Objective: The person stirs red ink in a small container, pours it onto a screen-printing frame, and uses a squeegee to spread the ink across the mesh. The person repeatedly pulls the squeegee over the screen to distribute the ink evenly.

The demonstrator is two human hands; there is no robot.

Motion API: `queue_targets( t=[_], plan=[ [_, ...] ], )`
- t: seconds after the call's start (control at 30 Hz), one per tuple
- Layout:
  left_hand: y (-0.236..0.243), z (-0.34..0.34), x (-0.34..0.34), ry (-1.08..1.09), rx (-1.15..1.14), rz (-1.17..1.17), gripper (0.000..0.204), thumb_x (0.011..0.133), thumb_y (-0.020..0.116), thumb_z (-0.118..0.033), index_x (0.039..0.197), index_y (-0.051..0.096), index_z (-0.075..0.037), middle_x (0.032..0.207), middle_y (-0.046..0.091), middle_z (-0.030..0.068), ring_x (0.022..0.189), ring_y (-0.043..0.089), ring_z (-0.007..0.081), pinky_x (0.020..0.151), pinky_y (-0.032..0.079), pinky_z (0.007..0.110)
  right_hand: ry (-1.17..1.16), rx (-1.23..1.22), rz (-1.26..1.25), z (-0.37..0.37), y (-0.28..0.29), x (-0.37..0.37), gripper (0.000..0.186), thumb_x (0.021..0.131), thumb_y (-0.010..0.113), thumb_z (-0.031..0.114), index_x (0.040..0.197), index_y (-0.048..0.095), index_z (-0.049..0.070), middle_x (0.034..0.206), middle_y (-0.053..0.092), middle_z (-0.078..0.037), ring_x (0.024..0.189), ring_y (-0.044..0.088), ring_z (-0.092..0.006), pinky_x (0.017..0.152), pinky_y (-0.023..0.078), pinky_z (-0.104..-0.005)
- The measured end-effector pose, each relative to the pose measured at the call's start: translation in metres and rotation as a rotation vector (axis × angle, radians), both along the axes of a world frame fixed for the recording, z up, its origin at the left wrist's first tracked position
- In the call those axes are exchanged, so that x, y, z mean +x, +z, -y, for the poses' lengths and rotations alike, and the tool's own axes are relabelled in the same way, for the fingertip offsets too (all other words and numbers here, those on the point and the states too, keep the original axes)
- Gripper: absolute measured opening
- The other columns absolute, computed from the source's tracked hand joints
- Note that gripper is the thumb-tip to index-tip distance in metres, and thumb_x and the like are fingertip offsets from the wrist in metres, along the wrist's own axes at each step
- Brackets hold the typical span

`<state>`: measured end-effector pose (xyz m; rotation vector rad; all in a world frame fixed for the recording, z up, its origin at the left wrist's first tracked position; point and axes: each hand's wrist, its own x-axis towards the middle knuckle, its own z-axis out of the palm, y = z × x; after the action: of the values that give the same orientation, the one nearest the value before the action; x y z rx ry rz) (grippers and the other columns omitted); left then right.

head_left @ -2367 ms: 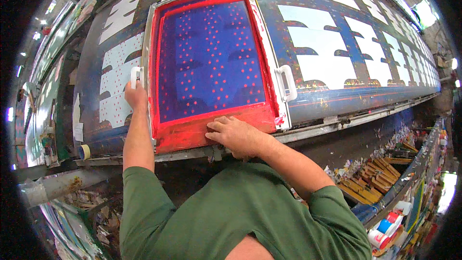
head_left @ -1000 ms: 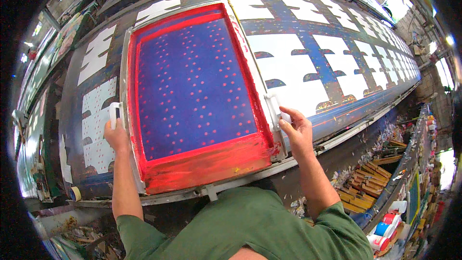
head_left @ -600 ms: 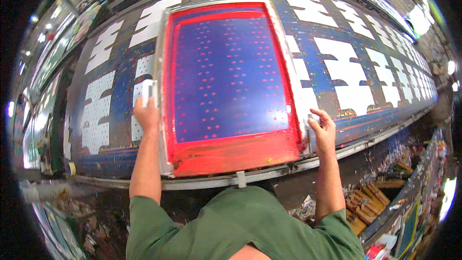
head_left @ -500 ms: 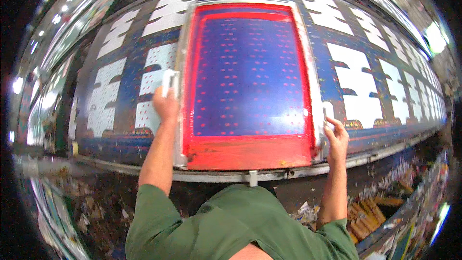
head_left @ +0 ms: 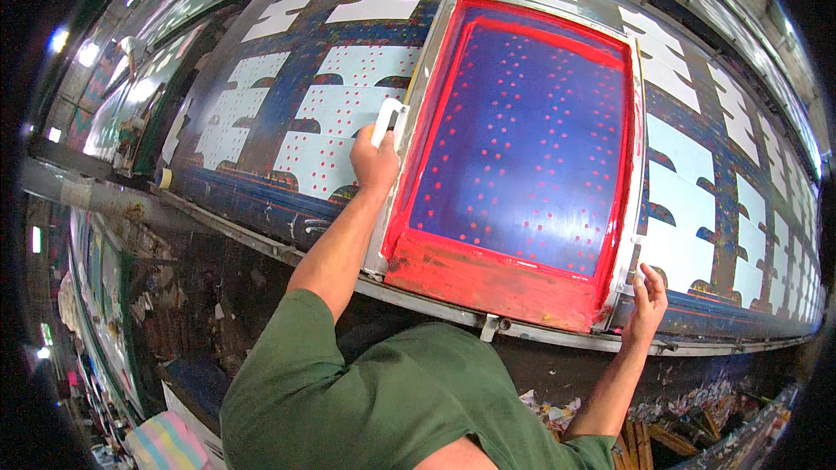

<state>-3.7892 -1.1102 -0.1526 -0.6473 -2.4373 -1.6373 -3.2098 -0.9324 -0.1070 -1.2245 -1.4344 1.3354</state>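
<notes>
A screen-printing frame (head_left: 640, 122) lies on the long printing table in front of me. Its blue mesh (head_left: 531, 148) carries rows of small red dots, and red ink runs along the mesh borders and pools at the near end. My left hand (head_left: 374, 161) is wrapped around a white handle (head_left: 387, 117) on the frame's left side. At the near right corner, my right hand (head_left: 646, 300) has its fingers curled at the right-side handle (head_left: 637, 254), mostly covered by them. Left of the frame lie white cut pieces printed with red dots (head_left: 335, 104).
Plain white cut pieces (head_left: 679, 200) lie in rows to the right. A metal rail (head_left: 418, 306) runs along the table's near edge, with a small bracket (head_left: 492, 327) on it. Scraps and wooden boards (head_left: 640, 448) litter the floor at lower right. Striped cloth (head_left: 165, 444) sits at lower left.
The view has turned, so the frame now appears farther right and tilted. Both hands keep their places at its sides. More of the dotted pieces beside its left edge shows.
</notes>
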Motion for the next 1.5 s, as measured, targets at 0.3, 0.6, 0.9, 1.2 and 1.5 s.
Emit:
queue_targets(
  t=[0.3,0.6,0.9,1.2,1.5],
  plan=[
    [-0.006,0.003,0.000,0.005,-0.059,0.006,0.024,0.097,0.077,-0.010,0.117,0.074,0.001,0.100,0.079,0.0206,0.092,0.078,0.0351,0.085,0.059,0.047,0.071,-0.017,0.017,-0.003,-0.007,0.013,0.044,0.104,0.074,0.011,0.145,0.068,-0.003,0.140,0.070,-0.011,0.130,0.064,-0.0189,0.114,0.047,-0.0359],
    [-0.012,0.004,0.002,0.009,-0.163,-0.060,0.025,0.096,0.079,-0.013,0.118,0.074,-0.001,0.098,0.080,0.0205,0.090,0.079,0.0360,0.082,0.059,0.047,0.252,0.882,0.824,0.069,0.032,-0.057,0.055,0.096,0.079,0.012,0.150,0.066,0.007,0.156,0.060,-0.025,0.147,0.055,-0.0436,0.123,0.041,-0.0556],
    [-0.013,0.000,0.006,0.048,-0.224,-0.023,0.027,0.097,0.078,-0.014,0.119,0.073,-0.001,0.100,0.079,0.0226,0.094,0.078,0.0414,0.087,0.059,0.052,0.765,0.900,0.708,0.135,0.025,-0.105,0.050,0.085,0.086,0.011,0.133,0.074,0.010,0.144,0.071,-0.014,0.134,0.066,-0.0386,0.105,0.053,-0.0544],
    [-0.011,-0.001,0.009,0.001,-0.250,0.042,0.030,0.098,0.073,-0.016,0.124,0.065,-0.005,0.107,0.076,0.0248,0.103,0.073,0.0484,0.091,0.055,0.062,0.694,1.070,0.763,0.130,0.039,-0.128,0.042,0.090,0.073,0.006,0.132,0.075,0.009,0.134,0.075,-0.011,0.126,0.071,-0.0340,0.101,0.056,-0.0501],
    [-0.013,-0.003,0.009,-0.060,-0.226,0.106,0.037,0.098,0.069,-0.012,0.133,0.065,-0.001,0.120,0.074,0.0257,0.116,0.071,0.0482,0.101,0.054,0.059,0.873,0.750,1.067,0.129,0.086,-0.216,0.036,0.099,0.067,0.006,0.134,0.075,0.011,0.122,0.078,-0.015,0.112,0.073,-0.0396,0.094,0.058,-0.0505]
  ],
)
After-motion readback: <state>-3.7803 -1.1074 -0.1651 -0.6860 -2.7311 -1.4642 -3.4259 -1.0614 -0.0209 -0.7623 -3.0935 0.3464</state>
